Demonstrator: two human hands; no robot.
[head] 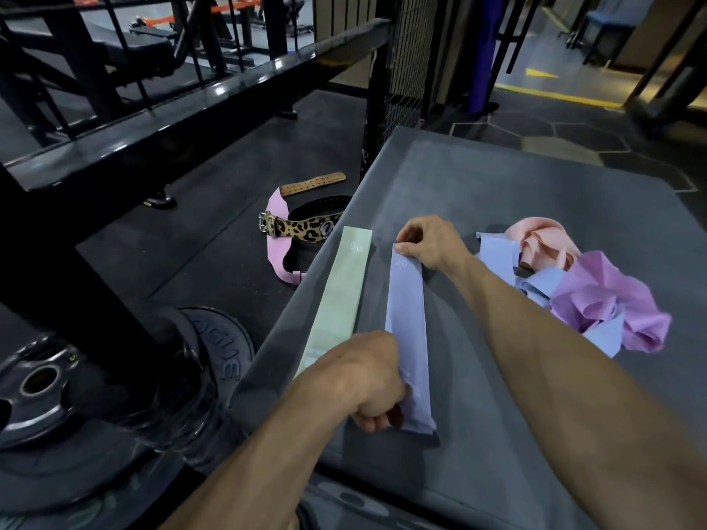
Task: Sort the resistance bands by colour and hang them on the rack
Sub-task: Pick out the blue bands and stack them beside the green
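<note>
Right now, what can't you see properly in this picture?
Head view:
- Near end of the green band: covered by the left hand.
- Printed number on the blue band: too faint to read.
- Tangled pile: bands overlap, count unclear.
- Rack for hanging: cannot be identified.

A single wide-angle view from the person's head, looking forward and steeply down — both forearms enter from the bottom edge and reach the middle of the frame, close to the lens. The grey tabletop (497,193) fills the lower right, its far corner running toward the upper centre. The floor (214,269) drops away at left, where straight lines bow with the lens. Along the top edge the view takes in a dark metal rack (237,86) and a distant walkway — far off.
</note>
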